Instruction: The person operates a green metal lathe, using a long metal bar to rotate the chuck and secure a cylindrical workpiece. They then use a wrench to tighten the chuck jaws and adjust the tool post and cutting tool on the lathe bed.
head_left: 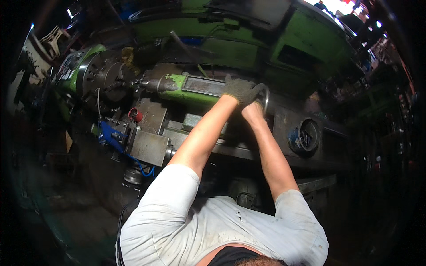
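Note:
My left hand (238, 90), in a dark knit glove, is closed at the back end of a green lathe tailstock (177, 82), against its handwheel. Beside it, my right hand (253, 98) grips the same metal handwheel (266, 98); its gloved fingers are mostly hidden by the wheel and my left hand. The tailstock's worn quill (153, 85) points left toward the large round chuck (103, 75). A small tool or part sits at the quill's tip, too small to make out.
A red cup (135, 115) stands on the carriage (151, 146). A blue tool with a cord (111, 135) lies at its left. Right of my arms is a round bucket (309, 136) holding dark pieces. A slanted metal bar (186, 48) stands behind the tailstock, before green panels (235, 48).

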### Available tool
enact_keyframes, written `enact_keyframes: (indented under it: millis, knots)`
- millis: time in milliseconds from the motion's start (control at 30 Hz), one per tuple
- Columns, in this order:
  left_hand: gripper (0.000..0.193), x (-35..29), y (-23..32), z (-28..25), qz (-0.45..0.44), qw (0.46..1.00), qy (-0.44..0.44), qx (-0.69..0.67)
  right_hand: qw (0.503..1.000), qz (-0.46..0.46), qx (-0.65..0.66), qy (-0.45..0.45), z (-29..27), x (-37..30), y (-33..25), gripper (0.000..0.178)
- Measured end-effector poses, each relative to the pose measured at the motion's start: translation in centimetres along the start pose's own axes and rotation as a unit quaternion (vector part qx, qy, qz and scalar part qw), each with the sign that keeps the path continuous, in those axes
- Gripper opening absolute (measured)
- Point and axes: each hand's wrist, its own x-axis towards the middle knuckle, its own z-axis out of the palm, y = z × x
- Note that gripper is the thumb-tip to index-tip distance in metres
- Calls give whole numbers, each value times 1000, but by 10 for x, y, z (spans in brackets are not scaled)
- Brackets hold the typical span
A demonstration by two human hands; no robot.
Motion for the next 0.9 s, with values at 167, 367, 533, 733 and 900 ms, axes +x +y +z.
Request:
enact_keyframes:
  millis: [167, 367, 533, 733, 900]
  knots:
    - [50, -6, -2, 9, 54, 995, 26, 82, 986, 78, 4, -147, -40, -41, -34, 25]
    - [53, -28, -5, 35, 85, 972, 198, 93, 933, 164, 259, 189, -80, -91, -56, 29]
    - [52, -72, 11, 46, 109, 943, 312, 20, 929, 174, 248, 214, -73, -69, -26, 19]
    - [47, -119, 27, 19, 35, 973, 225, 22, 931, 185, 174, 264, -50, -52, -20, 12]
    - [63, -169, 41, 5, 110, 977, 155, -96, 939, 159, 107, 285, -67, -35, -29, 16]
